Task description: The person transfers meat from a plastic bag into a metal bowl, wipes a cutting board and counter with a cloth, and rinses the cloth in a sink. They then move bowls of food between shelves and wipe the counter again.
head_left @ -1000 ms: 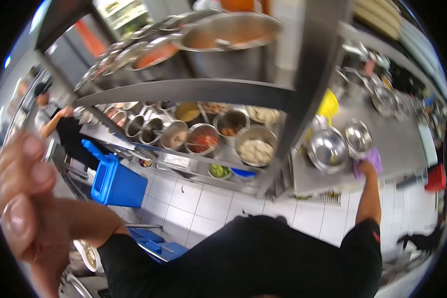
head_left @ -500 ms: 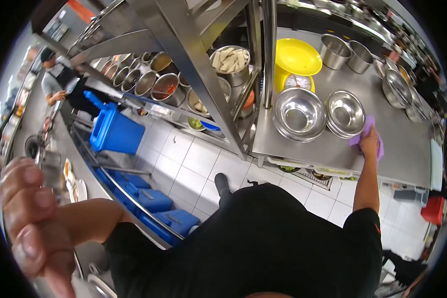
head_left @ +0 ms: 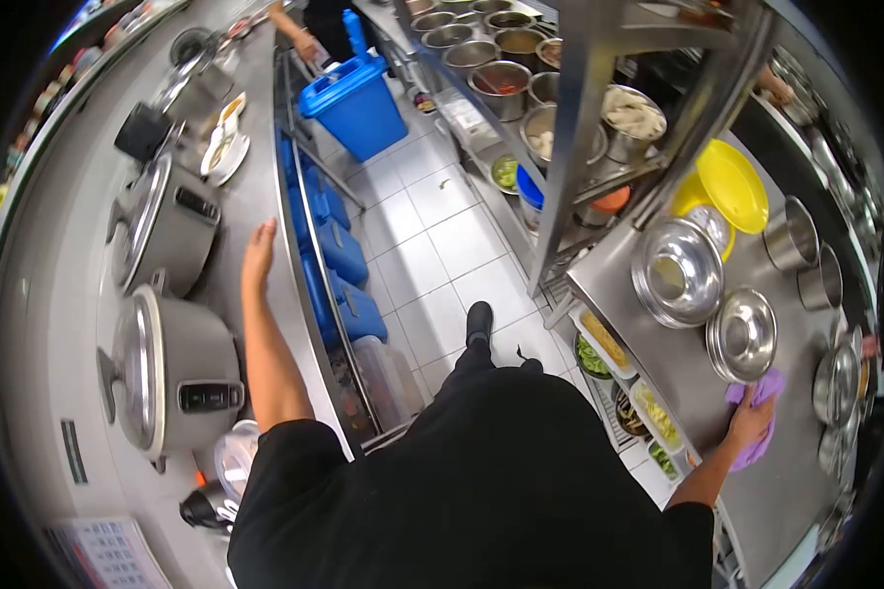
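Observation:
On the right, my right hand (head_left: pixel 749 420) is closed on a purple cloth (head_left: pixel 756 447) that lies on the steel counter (head_left: pixel 648 324). Stacked steel bowls (head_left: pixel 742 336) stand just beyond the cloth, next to a larger stack of bowls (head_left: pixel 676 273). My left hand (head_left: pixel 259 253) is held over the edge of the left counter (head_left: pixel 283 324), fingers stretched and close together, with nothing in it. Two large rice cookers, one (head_left: pixel 182 378) nearer and one (head_left: pixel 172 226) farther, stand to the left of that arm.
A yellow scale (head_left: pixel 732 187) and steel pots (head_left: pixel 794 236) stand behind the bowls. A blue bin (head_left: pixel 359 113) is in the aisle, with a co-worker's arm (head_left: pixel 293 31) beyond it. Shelves with food containers (head_left: pixel 501 86) rise in the middle. White dishes (head_left: pixel 226 152) lie on the left counter.
The view has turned left, bringing the rice cookers into sight. My left hand has moved away from the camera. My right hand still holds the purple cloth beside the bowls.

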Action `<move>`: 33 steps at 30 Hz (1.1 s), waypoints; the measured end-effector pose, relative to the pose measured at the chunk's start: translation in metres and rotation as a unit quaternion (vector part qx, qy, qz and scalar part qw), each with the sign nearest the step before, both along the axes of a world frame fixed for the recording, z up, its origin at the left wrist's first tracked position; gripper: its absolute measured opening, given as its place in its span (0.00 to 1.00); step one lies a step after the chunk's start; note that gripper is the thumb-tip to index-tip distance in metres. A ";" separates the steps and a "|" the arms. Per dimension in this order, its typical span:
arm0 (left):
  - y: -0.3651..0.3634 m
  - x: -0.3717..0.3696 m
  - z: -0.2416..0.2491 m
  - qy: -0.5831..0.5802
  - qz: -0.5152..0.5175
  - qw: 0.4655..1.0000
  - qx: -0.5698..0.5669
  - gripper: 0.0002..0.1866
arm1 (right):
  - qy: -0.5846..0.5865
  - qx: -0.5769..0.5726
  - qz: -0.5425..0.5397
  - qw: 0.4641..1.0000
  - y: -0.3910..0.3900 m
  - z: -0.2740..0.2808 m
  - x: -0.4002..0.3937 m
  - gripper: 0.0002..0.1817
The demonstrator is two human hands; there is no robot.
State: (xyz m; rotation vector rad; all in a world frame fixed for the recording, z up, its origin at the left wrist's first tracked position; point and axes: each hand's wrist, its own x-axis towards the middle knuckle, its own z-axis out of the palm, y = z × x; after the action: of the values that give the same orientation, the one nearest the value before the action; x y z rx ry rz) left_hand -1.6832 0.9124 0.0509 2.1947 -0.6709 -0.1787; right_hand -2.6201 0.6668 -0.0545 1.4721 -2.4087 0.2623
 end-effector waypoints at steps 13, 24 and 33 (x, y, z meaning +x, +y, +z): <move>0.026 -0.068 -0.066 -0.056 0.257 0.902 0.343 0.55 | 0.000 -0.043 0.131 0.990 0.009 -0.027 -0.045 0.32; 0.005 -0.065 -0.062 -0.071 0.298 0.871 0.385 0.46 | -0.062 -0.006 0.044 0.997 0.051 -0.011 -0.014 0.27; 0.000 -0.069 -0.060 -0.078 0.305 0.867 0.386 0.45 | -0.025 -0.024 0.009 0.999 0.064 0.007 0.031 0.38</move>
State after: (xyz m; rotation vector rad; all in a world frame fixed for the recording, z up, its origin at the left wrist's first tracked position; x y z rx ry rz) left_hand -1.7521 0.9129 -0.0090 3.1015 0.0936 0.0856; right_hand -2.5888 0.7303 -0.0473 1.4849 -2.4114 0.3634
